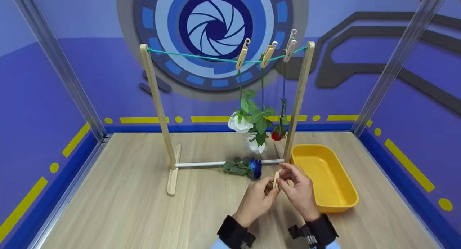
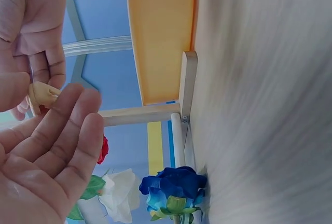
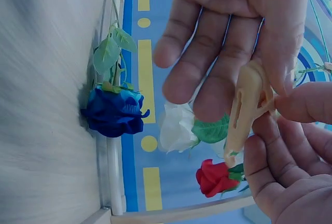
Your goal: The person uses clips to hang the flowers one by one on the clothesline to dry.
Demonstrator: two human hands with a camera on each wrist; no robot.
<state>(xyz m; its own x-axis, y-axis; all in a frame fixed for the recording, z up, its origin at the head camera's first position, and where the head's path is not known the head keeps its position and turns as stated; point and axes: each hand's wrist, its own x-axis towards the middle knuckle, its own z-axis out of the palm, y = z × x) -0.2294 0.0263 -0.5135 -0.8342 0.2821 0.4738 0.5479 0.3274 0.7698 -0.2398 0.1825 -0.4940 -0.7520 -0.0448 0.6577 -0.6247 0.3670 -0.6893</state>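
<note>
In the head view both hands meet low in front of the rack. Between their fingertips is a pale yellow clothespin (image 3: 241, 112), which the left hand (image 1: 254, 200) pinches from one side and the right hand (image 1: 300, 193) from the other. The right wrist view shows its slotted side, with the right thumb on its upper end and the left thumb at its edge. Just beyond the hands, a blue rose (image 1: 255, 168) lies on the table, its leafy stem (image 1: 237, 166) across the rack's white bottom bar (image 1: 200, 164).
A wooden rack (image 1: 156, 101) carries a teal string (image 1: 194, 55). Clothespins (image 1: 267, 56) on it hold two white roses (image 1: 239, 123) and a red rose (image 1: 276, 135) upside down, toward the right post. A yellow tray (image 1: 329, 175) stands right of the hands.
</note>
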